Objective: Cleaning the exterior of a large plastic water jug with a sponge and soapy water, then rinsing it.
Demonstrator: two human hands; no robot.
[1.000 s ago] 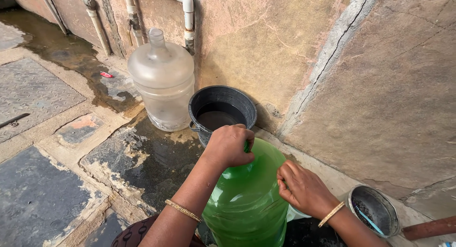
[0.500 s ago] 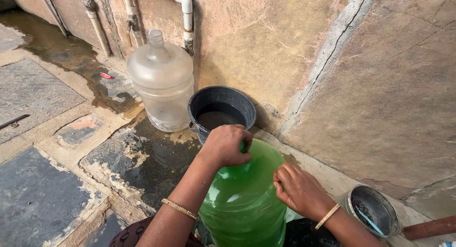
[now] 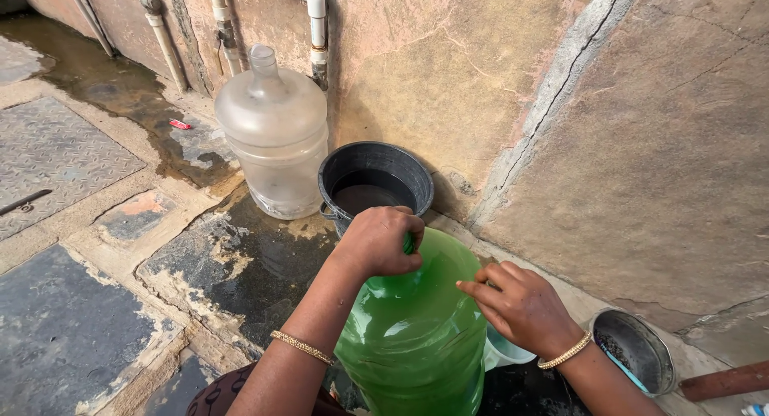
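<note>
At bottom centre of head view, green water jug (image 3: 412, 336) standing upright on wet floor (image 3: 240, 264), just in front of black bucket (image 3: 375, 184). Left hand (image 3: 384, 240) closing fist over jug neck, grip wrapping it tight. Right hand (image 3: 519, 304) resting on jug shoulder, fingers slightly curled, grip holding nothing. Clear water jug (image 3: 274, 136) sitting left of bucket, near wall pipes (image 3: 316, 28). Small metal pot (image 3: 634, 350) lying right of right wrist.
</note>
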